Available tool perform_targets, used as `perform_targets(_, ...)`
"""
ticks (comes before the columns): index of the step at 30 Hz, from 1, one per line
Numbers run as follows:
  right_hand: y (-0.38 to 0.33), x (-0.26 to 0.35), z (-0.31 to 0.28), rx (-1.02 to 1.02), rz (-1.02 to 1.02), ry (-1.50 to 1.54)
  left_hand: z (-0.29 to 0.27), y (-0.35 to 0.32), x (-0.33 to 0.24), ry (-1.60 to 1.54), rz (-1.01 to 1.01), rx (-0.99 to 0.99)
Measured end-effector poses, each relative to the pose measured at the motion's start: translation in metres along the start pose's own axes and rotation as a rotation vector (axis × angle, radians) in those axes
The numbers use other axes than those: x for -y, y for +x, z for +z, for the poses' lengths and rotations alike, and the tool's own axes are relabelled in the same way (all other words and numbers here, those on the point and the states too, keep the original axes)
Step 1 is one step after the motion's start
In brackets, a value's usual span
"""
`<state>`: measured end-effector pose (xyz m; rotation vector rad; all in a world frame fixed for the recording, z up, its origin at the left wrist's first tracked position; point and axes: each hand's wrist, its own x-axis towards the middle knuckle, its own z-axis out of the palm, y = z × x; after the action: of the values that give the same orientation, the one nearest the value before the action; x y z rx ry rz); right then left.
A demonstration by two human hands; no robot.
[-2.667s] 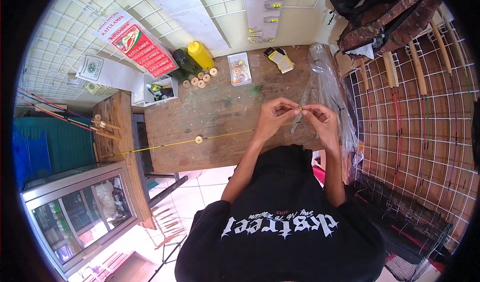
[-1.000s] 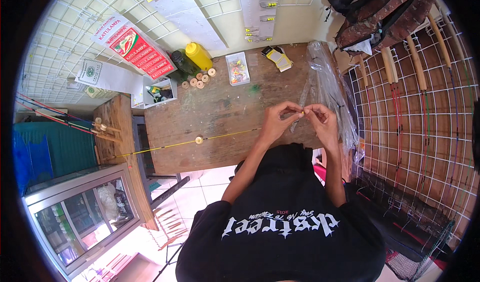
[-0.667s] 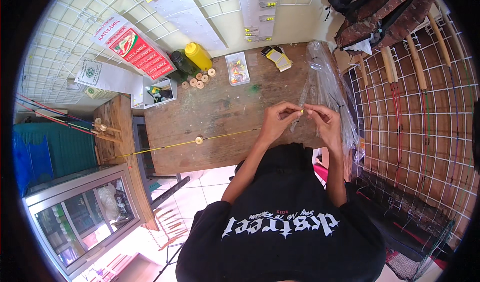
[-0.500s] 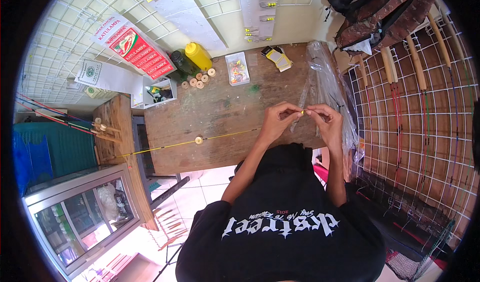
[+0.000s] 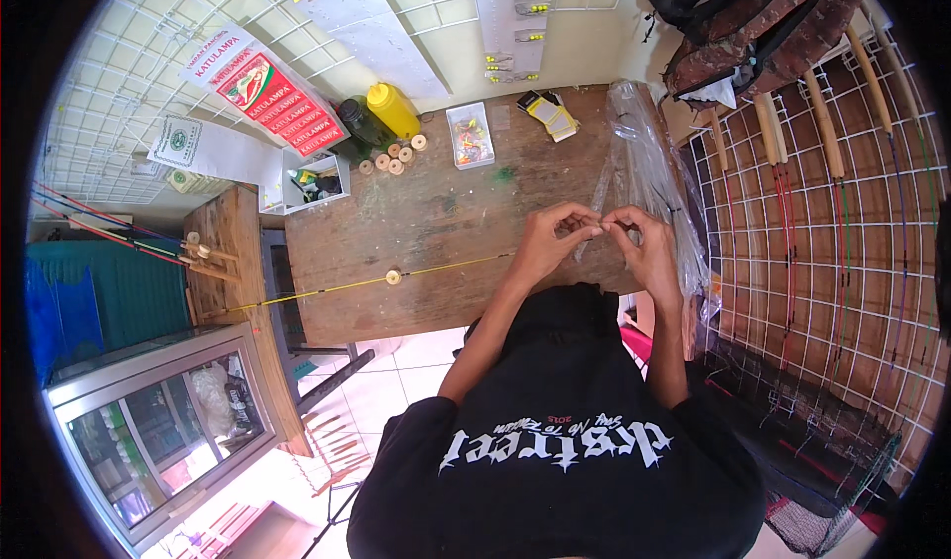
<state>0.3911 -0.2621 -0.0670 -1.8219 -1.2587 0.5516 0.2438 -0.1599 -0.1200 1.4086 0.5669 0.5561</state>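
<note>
My left hand (image 5: 553,240) and my right hand (image 5: 649,247) meet fingertip to fingertip over the right part of the wooden table. Both are closed in a pinch. Whatever lies between the fingertips is hidden or too small to name. A thin yellow fishing rod (image 5: 347,286) stretches from the left side across the table, and its visible end comes close to my left hand. Around the rod sits a round pale wooden piece (image 5: 393,278). Under and beyond my right hand lies crumpled clear plastic wrap (image 5: 644,153).
Toward the back of the table (image 5: 416,212) stand a white box of small colourful pieces (image 5: 471,135), yellow-and-black packets (image 5: 548,114), several wooden discs (image 5: 396,158), a yellow bottle (image 5: 393,113) and a white organiser (image 5: 332,190). Rods hang on the right rack (image 5: 792,252).
My fingertips have closed closer together. The tiny yellow piece that showed between them no longer shows. My right hand has tilted slightly; the table things have stayed put.
</note>
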Motion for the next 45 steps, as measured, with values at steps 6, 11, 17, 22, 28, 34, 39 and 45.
perform_targets(6,-0.002,-0.022,0.014,-0.014,0.217,0.299,0.014,0.001,-0.001,0.132,0.161,-0.361)
perform_targets(11,-0.003,-0.026,0.018,-0.025,0.295,0.452,0.016,-0.001,0.006,-0.023,0.053,-0.285)
perform_targets(17,-0.003,-0.025,0.02,0.012,0.331,0.484,0.018,0.001,0.01,-0.25,-0.029,-0.186)
perform_targets(22,-0.004,-0.031,0.02,0.036,0.337,0.544,0.016,0.001,0.011,-0.397,-0.109,-0.103)
perform_targets(28,-0.005,-0.032,0.016,0.041,0.364,0.465,0.018,0.003,0.012,-0.292,-0.057,-0.11)
perform_targets(34,-0.007,-0.031,0.018,0.077,0.359,0.466,0.017,0.002,0.019,-0.003,0.064,-0.065)
perform_targets(39,-0.01,-0.046,0.023,0.079,0.28,0.348,0.014,0.0,0.008,0.287,0.235,-0.014)
perform_targets(45,-0.008,-0.03,0.018,0.061,0.284,0.322,0.006,0.0,0.005,0.376,0.218,0.02)
